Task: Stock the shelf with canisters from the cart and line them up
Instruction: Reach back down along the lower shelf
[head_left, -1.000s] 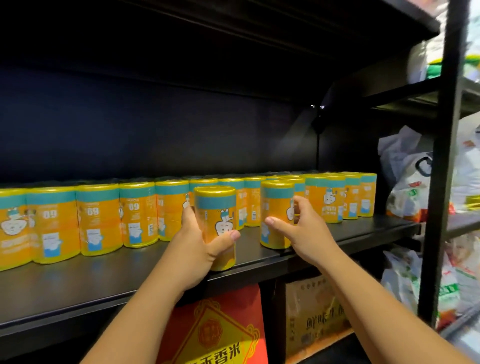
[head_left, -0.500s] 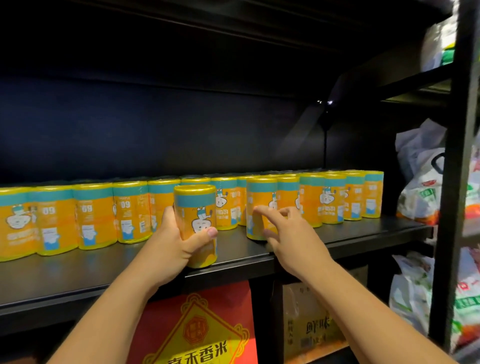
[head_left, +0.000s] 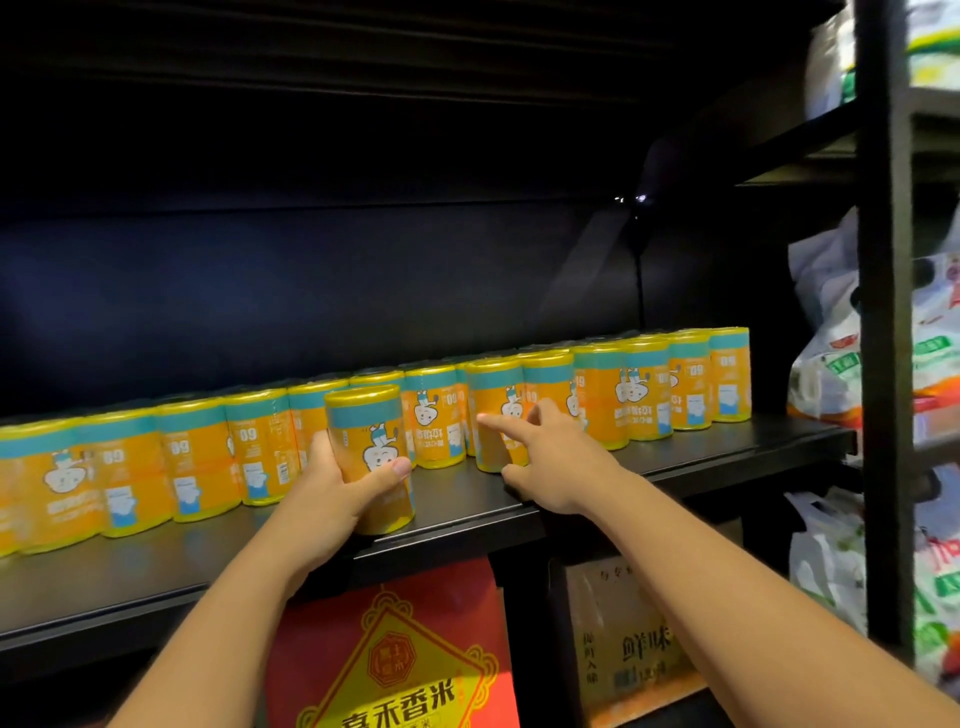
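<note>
A long row of several yellow canisters (head_left: 208, 462) with teal bands stands along the back of the black shelf (head_left: 156, 571). My left hand (head_left: 327, 499) grips one yellow canister (head_left: 371, 447) standing upright near the shelf's front edge, thumb across its front. My right hand (head_left: 550, 457) reaches to another canister (head_left: 493, 410) that stands just in front of the row. Its fingers are stretched out and the fingertips touch that canister's front; it holds nothing.
A black upright post (head_left: 883, 312) bounds the shelf at right, with plastic bags of goods (head_left: 831, 353) behind it. Below the shelf are a red box with gold print (head_left: 384, 649) and a brown carton (head_left: 623, 639). The shelf above overhangs darkly.
My right hand has let go of its canister, which now stands further back by the row, and only its fingertips touch it. My left hand still grips its canister.
</note>
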